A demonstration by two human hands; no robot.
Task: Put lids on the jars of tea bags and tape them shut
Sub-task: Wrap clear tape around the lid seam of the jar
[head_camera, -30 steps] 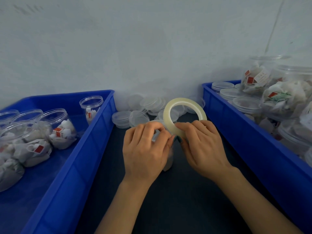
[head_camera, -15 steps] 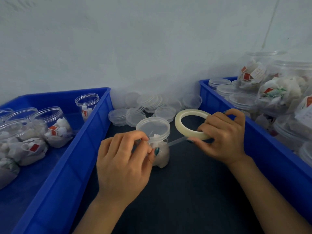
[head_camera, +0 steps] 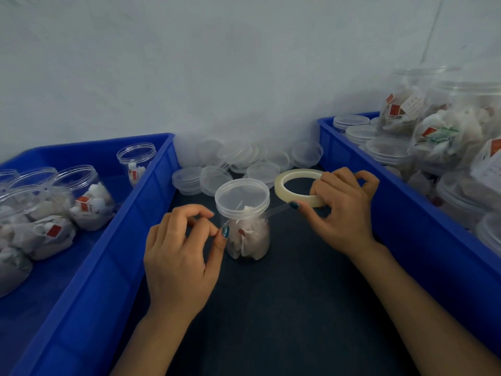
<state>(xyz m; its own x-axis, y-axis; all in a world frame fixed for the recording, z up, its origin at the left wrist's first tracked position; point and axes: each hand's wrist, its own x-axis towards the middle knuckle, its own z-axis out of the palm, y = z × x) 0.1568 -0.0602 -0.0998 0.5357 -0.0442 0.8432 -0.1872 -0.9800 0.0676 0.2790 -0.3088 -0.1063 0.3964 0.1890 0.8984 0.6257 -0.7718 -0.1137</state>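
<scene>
The left hand (head_camera: 179, 256) pinches the tape's free end against the jar (head_camera: 245, 229), thumb just under the lid (head_camera: 242, 196). The right hand (head_camera: 344, 210) grips the tape roll (head_camera: 284, 185) just right of the jar, a strip stretched between. The jar stands on the tabletop (head_camera: 284, 308) between two blue bins (head_camera: 108, 240).

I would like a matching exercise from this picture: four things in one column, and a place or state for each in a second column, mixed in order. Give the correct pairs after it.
Things:
1. tape roll
2. lidded jar
3. open jars
4. loose lids

Places or states:
A. heaped on the dark table by the wall
B. inside the left blue bin, without lids
C. held in the right hand
D. standing on the table between the two hands, next to the left hand

Pairs: 1-C, 2-D, 3-B, 4-A
</scene>
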